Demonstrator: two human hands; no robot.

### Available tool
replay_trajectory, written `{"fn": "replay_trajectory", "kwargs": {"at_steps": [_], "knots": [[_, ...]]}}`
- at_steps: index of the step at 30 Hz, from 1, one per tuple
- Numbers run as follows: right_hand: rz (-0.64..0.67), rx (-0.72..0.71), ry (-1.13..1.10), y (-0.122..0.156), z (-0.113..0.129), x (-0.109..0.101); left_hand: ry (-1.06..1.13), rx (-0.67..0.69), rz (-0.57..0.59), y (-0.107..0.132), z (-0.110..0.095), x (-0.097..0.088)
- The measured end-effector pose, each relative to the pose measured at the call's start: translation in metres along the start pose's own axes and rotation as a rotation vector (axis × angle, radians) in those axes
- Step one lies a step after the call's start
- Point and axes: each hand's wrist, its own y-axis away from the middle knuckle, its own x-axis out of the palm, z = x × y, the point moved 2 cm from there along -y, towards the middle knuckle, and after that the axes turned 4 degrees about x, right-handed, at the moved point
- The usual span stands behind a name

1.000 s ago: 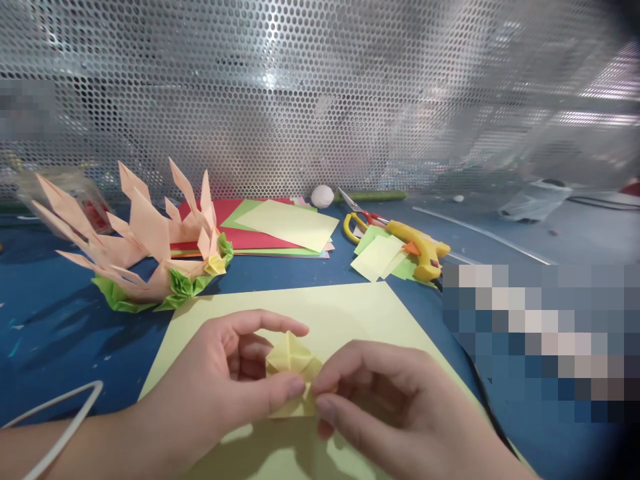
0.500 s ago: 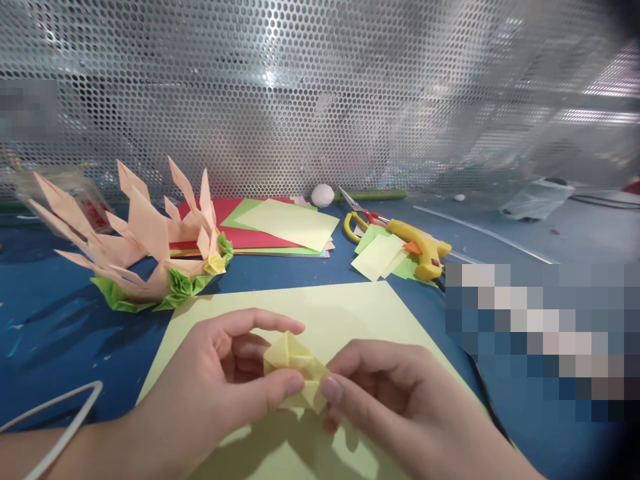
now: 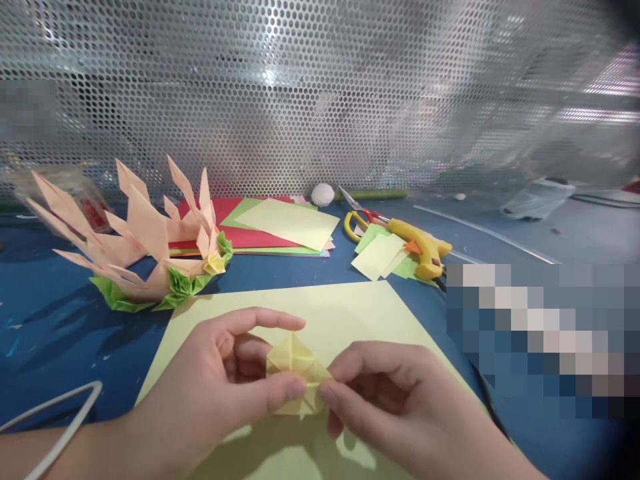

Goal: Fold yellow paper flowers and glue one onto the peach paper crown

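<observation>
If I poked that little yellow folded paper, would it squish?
Probably: the folded yellow paper looks thin, so it's likely light and bendy. Its many creases may add some stiffness. Its angular shape suggests it wouldn't roll easily.

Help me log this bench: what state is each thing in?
Yellow paper: folded, in both hands
Left hand: gripping it
Right hand: pinching its edge
Large sheet: flat below
Peach model: folded, standing
Paper stack: skewed
Small papers: overlapping
Scissors: lying, opening unclear
Glue gun: on its side, power unclear
</observation>
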Motion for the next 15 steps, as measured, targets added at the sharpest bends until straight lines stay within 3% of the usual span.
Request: {"fn": "replay_trajectory", "kwargs": {"at_steps": [7,12,15], "knots": [[-0.011,-0.021,0.063,0.001,0.002,-0.001,-0.050,-0.019,0.005,-0.001,-0.002,0.001],[-0.055,-0.238,0.360,0.003,0.010,-0.003,-0.083,-0.014,0.154,-0.001,-0.007,0.010],[-0.104,-0.388,0.427,0.005,0.010,-0.006,-0.143,0.019,0.193,-0.001,-0.007,0.013]]}}
